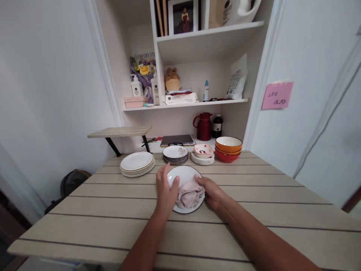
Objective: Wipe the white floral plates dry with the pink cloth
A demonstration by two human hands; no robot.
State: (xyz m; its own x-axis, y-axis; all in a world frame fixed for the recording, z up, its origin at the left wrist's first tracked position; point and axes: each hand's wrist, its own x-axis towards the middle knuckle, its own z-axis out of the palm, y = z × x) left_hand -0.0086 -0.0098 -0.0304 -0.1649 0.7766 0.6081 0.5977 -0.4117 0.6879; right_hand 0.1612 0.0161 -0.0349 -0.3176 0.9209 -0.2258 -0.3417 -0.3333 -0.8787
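A white plate (183, 174) with a dark rim is in front of me, and a crumpled pale pink cloth (189, 194) lies on it. My right hand (213, 191) grips the plate's right edge, thumb on top beside the cloth, the other fingers mostly hidden underneath. At the left edge is my left hand (167, 188), its fingers stretched out and apart from the thumb. That thumb reaches over the rim close to the cloth.
Behind the plate on the slatted table (113, 222) stand white plates (137, 162), dark-rimmed plates (175, 152), small dishes (203, 156) and orange and red bowls (228, 148). A small raised shelf (120, 131) is at left; a red jug (204, 126) stands at the back.
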